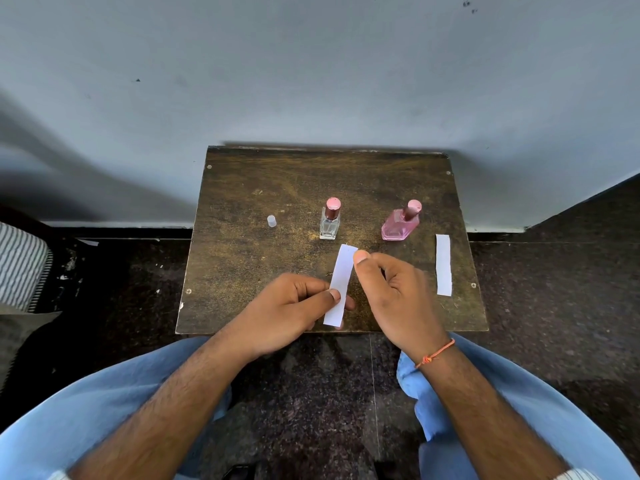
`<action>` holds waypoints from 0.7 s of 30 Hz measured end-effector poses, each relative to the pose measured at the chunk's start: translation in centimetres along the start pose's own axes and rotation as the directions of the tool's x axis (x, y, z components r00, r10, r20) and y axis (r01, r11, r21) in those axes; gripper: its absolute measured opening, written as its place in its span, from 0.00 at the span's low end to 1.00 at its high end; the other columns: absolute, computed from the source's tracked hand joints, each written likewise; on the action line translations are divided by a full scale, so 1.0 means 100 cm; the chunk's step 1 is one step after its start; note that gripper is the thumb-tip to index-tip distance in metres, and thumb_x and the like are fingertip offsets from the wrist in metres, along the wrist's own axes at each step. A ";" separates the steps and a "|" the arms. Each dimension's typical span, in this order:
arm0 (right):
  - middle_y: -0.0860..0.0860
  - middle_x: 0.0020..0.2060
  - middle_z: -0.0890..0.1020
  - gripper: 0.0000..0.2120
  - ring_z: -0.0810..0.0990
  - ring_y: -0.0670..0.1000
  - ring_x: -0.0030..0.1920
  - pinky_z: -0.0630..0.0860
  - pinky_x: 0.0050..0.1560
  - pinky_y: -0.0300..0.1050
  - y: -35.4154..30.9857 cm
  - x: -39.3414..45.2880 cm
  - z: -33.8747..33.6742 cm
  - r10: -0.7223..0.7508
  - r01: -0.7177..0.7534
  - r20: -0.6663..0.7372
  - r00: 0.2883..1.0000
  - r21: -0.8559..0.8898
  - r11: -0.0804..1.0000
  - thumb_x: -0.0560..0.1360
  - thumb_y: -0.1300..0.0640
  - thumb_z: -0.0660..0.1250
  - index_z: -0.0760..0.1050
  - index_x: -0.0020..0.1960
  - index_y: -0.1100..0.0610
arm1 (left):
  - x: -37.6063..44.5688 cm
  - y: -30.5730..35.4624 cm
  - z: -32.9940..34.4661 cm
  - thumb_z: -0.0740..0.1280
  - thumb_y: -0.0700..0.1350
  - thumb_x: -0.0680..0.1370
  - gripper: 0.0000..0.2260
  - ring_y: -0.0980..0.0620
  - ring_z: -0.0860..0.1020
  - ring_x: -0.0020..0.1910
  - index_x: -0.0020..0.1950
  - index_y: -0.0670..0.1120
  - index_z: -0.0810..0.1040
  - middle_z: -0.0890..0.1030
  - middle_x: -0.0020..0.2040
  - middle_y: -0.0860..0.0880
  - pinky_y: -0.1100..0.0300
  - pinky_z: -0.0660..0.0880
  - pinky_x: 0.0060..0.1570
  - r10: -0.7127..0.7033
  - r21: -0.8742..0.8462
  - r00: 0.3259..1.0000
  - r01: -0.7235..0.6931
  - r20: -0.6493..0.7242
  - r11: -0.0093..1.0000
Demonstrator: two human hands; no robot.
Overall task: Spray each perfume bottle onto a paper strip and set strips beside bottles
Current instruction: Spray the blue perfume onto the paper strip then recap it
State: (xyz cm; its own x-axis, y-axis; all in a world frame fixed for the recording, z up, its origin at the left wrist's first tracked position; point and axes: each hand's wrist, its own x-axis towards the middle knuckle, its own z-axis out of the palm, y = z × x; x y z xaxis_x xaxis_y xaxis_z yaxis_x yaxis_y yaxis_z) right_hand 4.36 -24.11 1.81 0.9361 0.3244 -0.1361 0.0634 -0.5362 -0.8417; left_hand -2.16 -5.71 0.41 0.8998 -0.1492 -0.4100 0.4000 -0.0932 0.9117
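over table [263,265], left hand [291,306] pinches strip [340,285].

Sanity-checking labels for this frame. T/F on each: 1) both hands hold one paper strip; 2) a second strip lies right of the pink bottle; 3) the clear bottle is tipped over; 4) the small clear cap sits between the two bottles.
1) True: left hand and right hand pinch the held strip.
2) True: the second strip lies flat, right of the pink bottle.
3) False: the clear bottle stands upright.
4) False: the small cap sits left of both bottles.
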 end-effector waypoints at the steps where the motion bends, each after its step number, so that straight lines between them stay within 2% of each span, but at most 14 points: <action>1: 0.43 0.24 0.64 0.24 0.64 0.44 0.28 0.60 0.30 0.39 0.000 0.000 0.000 0.000 0.000 0.004 1.000 0.005 1.000 0.78 0.32 0.57 0.68 0.29 0.44 | 0.000 0.001 0.000 0.64 0.46 0.88 0.19 0.45 0.64 0.33 0.42 0.58 0.89 0.71 0.33 0.44 0.54 0.59 0.34 -0.002 0.007 1.000 0.002 0.001 1.000; 3: 0.43 0.23 0.65 0.23 0.65 0.44 0.28 0.61 0.30 0.39 -0.001 0.000 0.000 0.000 0.000 0.012 1.000 0.014 1.000 0.79 0.34 0.58 0.68 0.29 0.44 | -0.001 0.002 0.001 0.64 0.46 0.88 0.20 0.46 0.64 0.32 0.41 0.59 0.88 0.70 0.32 0.44 0.54 0.59 0.34 -0.005 0.025 1.000 0.005 -0.003 1.000; 6: 0.43 0.23 0.65 0.24 0.64 0.44 0.28 0.60 0.30 0.39 0.000 0.000 0.001 0.005 -0.006 0.014 1.000 0.011 1.000 0.80 0.35 0.58 0.68 0.29 0.44 | -0.001 0.001 0.000 0.65 0.49 0.87 0.15 0.45 0.65 0.33 0.48 0.57 0.90 0.70 0.33 0.43 0.54 0.59 0.35 -0.009 0.037 1.000 0.009 -0.005 0.999; 11: 0.44 0.27 0.64 0.30 0.64 0.45 0.30 0.60 0.32 0.42 0.003 0.000 0.001 0.001 -0.001 -0.009 1.000 0.016 1.000 0.78 0.29 0.56 0.64 0.33 0.53 | -0.002 0.000 -0.001 0.64 0.49 0.88 0.13 0.45 0.66 0.34 0.54 0.54 0.89 0.73 0.34 0.37 0.55 0.61 0.36 -0.008 0.048 1.000 0.008 -0.005 0.999; 14: 0.43 0.25 0.65 0.27 0.64 0.44 0.29 0.60 0.31 0.39 -0.003 -0.002 0.000 -0.011 0.011 -0.001 1.000 0.018 1.000 0.79 0.31 0.58 0.66 0.30 0.48 | -0.002 0.002 0.000 0.65 0.48 0.88 0.14 0.46 0.66 0.34 0.50 0.56 0.90 0.73 0.33 0.39 0.55 0.60 0.36 0.004 0.041 1.000 -0.003 -0.006 0.999; 16: 0.41 0.22 0.68 0.26 0.66 0.44 0.27 0.61 0.30 0.35 -0.005 -0.002 -0.001 -0.029 0.029 0.015 0.999 0.010 1.000 0.84 0.39 0.63 0.71 0.28 0.43 | -0.002 0.003 0.000 0.65 0.47 0.88 0.18 0.46 0.65 0.33 0.44 0.59 0.89 0.71 0.32 0.44 0.55 0.60 0.36 0.009 0.048 1.000 -0.008 -0.009 0.999; 18: 0.39 0.20 0.69 0.27 0.67 0.43 0.26 0.62 0.30 0.33 -0.005 -0.002 -0.003 -0.043 0.042 0.031 0.999 0.013 0.999 0.87 0.48 0.65 0.74 0.28 0.40 | -0.002 0.005 0.001 0.64 0.46 0.88 0.20 0.46 0.65 0.32 0.41 0.60 0.88 0.71 0.32 0.44 0.54 0.60 0.36 0.011 0.057 1.000 -0.011 0.001 0.998; 21: 0.40 0.21 0.68 0.26 0.66 0.42 0.26 0.62 0.29 0.34 -0.006 -0.002 -0.002 -0.054 0.053 0.028 0.998 0.028 0.998 0.85 0.46 0.62 0.72 0.27 0.41 | -0.001 0.005 0.000 0.64 0.47 0.88 0.20 0.45 0.64 0.32 0.41 0.61 0.88 0.70 0.32 0.42 0.53 0.60 0.36 0.017 0.056 1.000 -0.017 0.006 0.998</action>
State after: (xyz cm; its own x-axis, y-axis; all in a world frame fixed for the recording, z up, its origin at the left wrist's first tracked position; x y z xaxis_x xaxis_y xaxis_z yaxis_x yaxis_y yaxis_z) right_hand 4.23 -24.00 2.45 0.9211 0.3748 -0.1053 0.1035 -0.4965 -0.8619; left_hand -2.07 -5.76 0.92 0.9051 -0.1571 -0.3951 0.3743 -0.1461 0.9157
